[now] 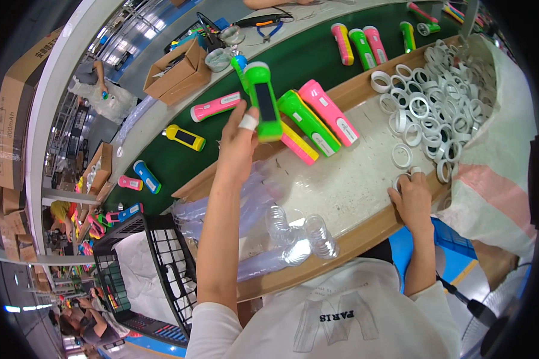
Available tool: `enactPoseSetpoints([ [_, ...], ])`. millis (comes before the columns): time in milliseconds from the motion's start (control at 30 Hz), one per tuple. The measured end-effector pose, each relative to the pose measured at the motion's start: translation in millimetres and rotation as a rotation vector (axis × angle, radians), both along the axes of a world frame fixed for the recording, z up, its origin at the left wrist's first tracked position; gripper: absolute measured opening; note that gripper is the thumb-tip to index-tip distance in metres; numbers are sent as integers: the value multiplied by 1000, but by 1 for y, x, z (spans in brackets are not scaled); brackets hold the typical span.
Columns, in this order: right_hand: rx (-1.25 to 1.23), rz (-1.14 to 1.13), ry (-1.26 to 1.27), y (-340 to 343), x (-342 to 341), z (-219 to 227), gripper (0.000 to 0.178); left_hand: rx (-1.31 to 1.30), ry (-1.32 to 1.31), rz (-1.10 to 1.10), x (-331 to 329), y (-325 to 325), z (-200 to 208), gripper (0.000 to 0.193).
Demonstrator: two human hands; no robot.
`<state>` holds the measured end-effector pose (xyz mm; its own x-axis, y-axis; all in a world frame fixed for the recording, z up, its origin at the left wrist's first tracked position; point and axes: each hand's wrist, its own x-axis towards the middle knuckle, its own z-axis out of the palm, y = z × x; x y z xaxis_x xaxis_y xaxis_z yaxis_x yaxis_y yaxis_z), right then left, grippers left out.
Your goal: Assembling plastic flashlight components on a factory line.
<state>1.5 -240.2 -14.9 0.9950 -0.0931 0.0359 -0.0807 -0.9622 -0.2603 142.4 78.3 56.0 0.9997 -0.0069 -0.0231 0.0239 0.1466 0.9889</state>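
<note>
In front of us is a long tray (pixel 347 179) with a pale, shiny, scuffed bottom and brown edging. At its right end we find a loose heap of white rings (pixel 418 106), smooth, hollow and piled at every angle, beside a white sack (pixel 497 140) of creased sheeting with a faded red band. Towards the tray's left we see limp, see-through plastic film (pixel 224 209) and ribbed clear stacks (pixel 321 237) that catch the light.

Our left hand (pixel 238 140) holds a green torch (pixel 266 102) raised over the tray's far side; it has a rounded pale head and a long dark panel. Our right hand (pixel 412 196) is bent low at the tray's near edge, fingertips down by a ring (we cannot tell whether they pinch it). Just beyond the raised torch, a pink torch (pixel 329 112), a green-and-yellow one (pixel 309 124) and a yellow-and-pink one (pixel 299 144) lie aslant, side by side.

To our left stands a black lattice crate (pixel 167 272) lined with crumpled white sheeting (pixel 139 263). Past the dark green belt (pixel 212 136), an open cardboard box (pixel 178 78) holds dark items too small to make out.
</note>
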Motion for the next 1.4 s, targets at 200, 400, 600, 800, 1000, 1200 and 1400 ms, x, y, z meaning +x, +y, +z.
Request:
enactPoseSetpoints([
  [200,554,156,-139,18,5,25,13,1547,-183,-124,-10,18,-31,24],
  [400,669,469,-211,83,48,43,26,1693,-425,-107,-13,27,-71,18],
  [600,620,569,-306,103,81,14,63,404,-15,139,-25,32,-20,14],
  [800,758,541,-286,109,87,13,70,361,-9,-129,-22,-15,-1,18],
  [1000,863,486,-130,101,91,10,69,979,-296,56,118,18,-28,29],
  [1200,978,490,-76,103,96,14,64,1699,-106,-34,211,23,-87,48],
  [1400,997,509,-143,103,101,13,61,1205,-63,39,219,41,-87,25],
])
